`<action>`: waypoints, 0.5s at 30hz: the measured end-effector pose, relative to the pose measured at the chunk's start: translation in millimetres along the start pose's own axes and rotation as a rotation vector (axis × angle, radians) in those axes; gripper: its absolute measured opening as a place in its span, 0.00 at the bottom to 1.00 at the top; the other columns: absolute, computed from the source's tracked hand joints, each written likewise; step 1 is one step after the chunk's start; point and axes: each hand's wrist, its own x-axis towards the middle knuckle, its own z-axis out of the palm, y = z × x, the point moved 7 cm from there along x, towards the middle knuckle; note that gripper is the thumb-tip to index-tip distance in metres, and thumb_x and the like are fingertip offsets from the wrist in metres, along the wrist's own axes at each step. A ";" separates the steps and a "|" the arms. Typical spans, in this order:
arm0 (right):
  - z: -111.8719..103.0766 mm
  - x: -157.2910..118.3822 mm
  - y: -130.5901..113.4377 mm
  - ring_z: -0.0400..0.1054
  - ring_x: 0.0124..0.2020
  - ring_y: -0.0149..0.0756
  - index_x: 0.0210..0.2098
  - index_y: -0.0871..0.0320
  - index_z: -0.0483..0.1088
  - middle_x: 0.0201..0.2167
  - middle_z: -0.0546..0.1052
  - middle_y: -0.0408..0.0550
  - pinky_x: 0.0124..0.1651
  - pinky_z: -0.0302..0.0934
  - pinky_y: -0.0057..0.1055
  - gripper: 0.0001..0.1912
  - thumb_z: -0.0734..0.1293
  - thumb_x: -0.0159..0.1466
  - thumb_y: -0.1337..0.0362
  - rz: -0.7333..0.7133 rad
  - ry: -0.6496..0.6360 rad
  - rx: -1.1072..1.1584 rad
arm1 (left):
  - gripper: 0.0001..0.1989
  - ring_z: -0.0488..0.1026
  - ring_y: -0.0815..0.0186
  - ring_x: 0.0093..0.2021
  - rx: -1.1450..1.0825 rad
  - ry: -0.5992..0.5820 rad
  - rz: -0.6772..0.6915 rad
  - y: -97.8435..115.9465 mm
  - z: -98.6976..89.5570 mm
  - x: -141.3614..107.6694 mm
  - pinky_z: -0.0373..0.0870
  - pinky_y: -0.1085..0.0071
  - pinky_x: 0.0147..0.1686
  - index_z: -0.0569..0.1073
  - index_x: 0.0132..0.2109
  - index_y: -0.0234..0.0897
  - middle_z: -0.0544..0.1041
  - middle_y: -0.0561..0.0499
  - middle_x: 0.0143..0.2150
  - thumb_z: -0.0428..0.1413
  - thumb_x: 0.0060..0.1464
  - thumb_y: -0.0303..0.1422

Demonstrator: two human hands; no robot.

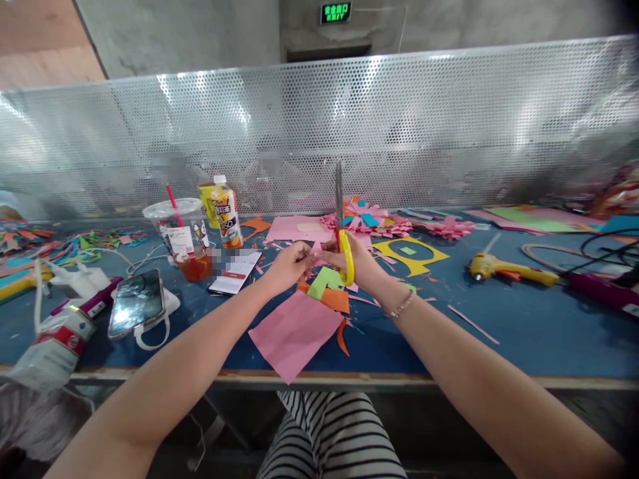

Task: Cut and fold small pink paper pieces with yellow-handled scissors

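Over the middle of the table my left hand is closed, its fingertips pinching a small piece of pink paper. My right hand has the yellow-handled scissors hooked in it, blades pointing up. Its fingertips also meet the small pink piece, close against the left ones. Below both hands lie a pink paper sheet, an orange paper scrap and a green paper scrap. Fingers partly hide the small pink piece, so its shape cannot be made out.
Pink fringed paper flowers and a yellow paper offcut lie behind the hands. To the right rests a yellow glue gun. On the left are a drink cup, a bottle and phones. A perforated metal screen closes the back.
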 end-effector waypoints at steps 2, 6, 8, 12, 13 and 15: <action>3.1 1.7 2.9 0.53 0.17 0.23 0.23 0.56 0.54 0.18 0.60 0.35 0.19 0.49 0.25 0.22 0.73 0.41 0.59 -0.018 -0.027 0.009 | 0.08 0.61 0.76 0.16 0.010 -0.007 -0.005 -2.0 -0.2 0.5 0.55 0.78 0.17 0.60 0.29 0.37 0.65 0.58 0.18 0.50 0.50 0.36; 3.6 4.3 9.5 0.52 0.18 0.23 0.24 0.55 0.54 0.19 0.59 0.34 0.20 0.49 0.25 0.22 0.72 0.42 0.58 -0.041 -0.017 0.013 | 0.07 0.62 0.75 0.16 0.019 -0.048 -0.009 0.5 4.2 -1.2 0.56 0.77 0.18 0.63 0.28 0.36 0.67 0.58 0.18 0.52 0.49 0.34; 2.3 4.6 10.8 0.52 0.18 0.24 0.25 0.55 0.54 0.19 0.59 0.34 0.21 0.49 0.25 0.22 0.72 0.42 0.58 -0.056 -0.009 0.011 | 0.07 0.62 0.75 0.16 0.009 -0.054 -0.007 4.6 6.4 -2.9 0.56 0.77 0.18 0.64 0.28 0.35 0.68 0.57 0.18 0.53 0.48 0.34; 2.9 4.4 8.4 0.53 0.20 0.24 0.25 0.55 0.53 0.19 0.57 0.34 0.23 0.50 0.26 0.23 0.72 0.41 0.59 -0.112 -0.044 0.002 | 0.07 0.62 0.75 0.16 -0.044 -0.047 -0.061 6.7 8.4 -5.0 0.56 0.77 0.17 0.64 0.28 0.34 0.67 0.57 0.17 0.54 0.47 0.32; 3.1 4.5 7.9 0.53 0.20 0.25 0.25 0.55 0.53 0.20 0.57 0.34 0.23 0.50 0.26 0.23 0.72 0.41 0.59 -0.118 -0.048 0.001 | 0.06 0.61 0.76 0.15 -0.059 -0.050 -0.075 5.8 8.9 -5.0 0.55 0.78 0.17 0.64 0.28 0.34 0.67 0.57 0.17 0.54 0.47 0.32; 3.7 5.2 7.5 0.53 0.21 0.25 0.25 0.55 0.52 0.20 0.58 0.34 0.23 0.50 0.26 0.24 0.73 0.40 0.59 -0.104 -0.050 0.001 | 0.05 0.61 0.76 0.15 -0.082 -0.059 -0.094 3.3 9.6 -4.7 0.55 0.78 0.17 0.65 0.28 0.34 0.66 0.58 0.17 0.53 0.47 0.31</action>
